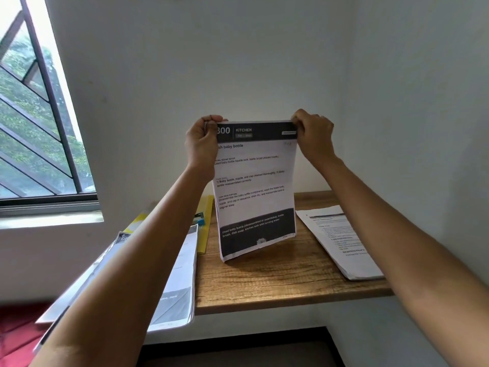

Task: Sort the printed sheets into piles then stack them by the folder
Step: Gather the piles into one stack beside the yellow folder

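I hold a bundle of printed sheets (255, 189) upright above the wooden table (267, 276); its front page has a dark "KITCHEN" header and dark footer. My left hand (202, 144) grips the top left corner, and my right hand (313, 135) pinches the top right corner. The bundle's bottom edge stands close to the tabletop. A second pile of printed sheets (341, 242) lies flat on the table's right side. A third, thicker pile (174, 282) lies at the left, partly under my left forearm. A yellow folder (205, 221) lies behind that pile.
The table is a narrow shelf set in a white corner, walls close behind and to the right. A barred window (39, 123) is at the left. Something red (16, 329) lies low at the bottom left. A small teal item (199, 218) sits on the folder.
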